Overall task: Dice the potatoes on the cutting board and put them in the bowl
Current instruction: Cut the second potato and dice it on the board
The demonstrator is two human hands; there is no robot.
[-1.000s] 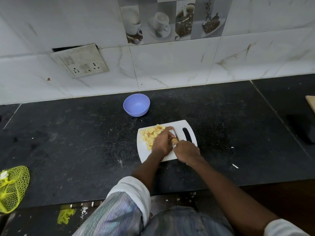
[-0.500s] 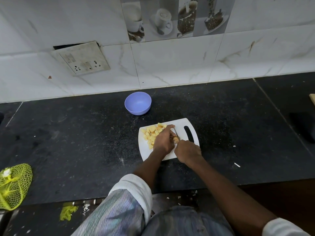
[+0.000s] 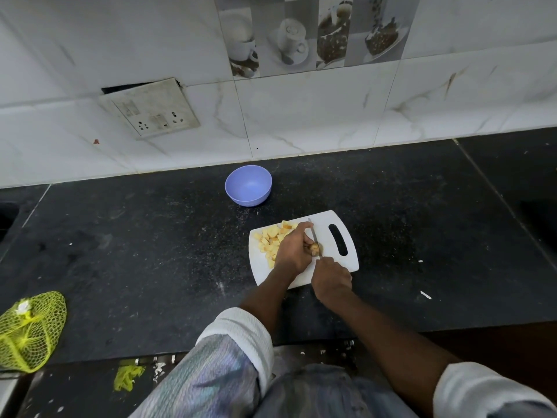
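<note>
Two hands are working on the white cutting board [image 3: 346,267]: left hand [image 3: 294,251] is pinching a small potato piece [image 3: 315,248], right hand [image 3: 331,277] is closed around what is probably the knife [image 3: 313,235] handle, blade touching the piece. Diced potato cubes [image 3: 271,239] are lying just left of the left hand; purple bowl [image 3: 248,185] is sitting beyond both hands, no potato visible in it.

A plain lavender-blue round plastic bowl [image 3: 248,185] sits on the black, white-speckled stone counter [image 3: 150,251]. Pale yellow diced potato cubes [image 3: 272,238] lie on the white plastic cutting board [image 3: 340,224]. Neon yellow-green mesh net bag [image 3: 30,330]; white grey-veined marble wall tiles [image 3: 301,116].
</note>
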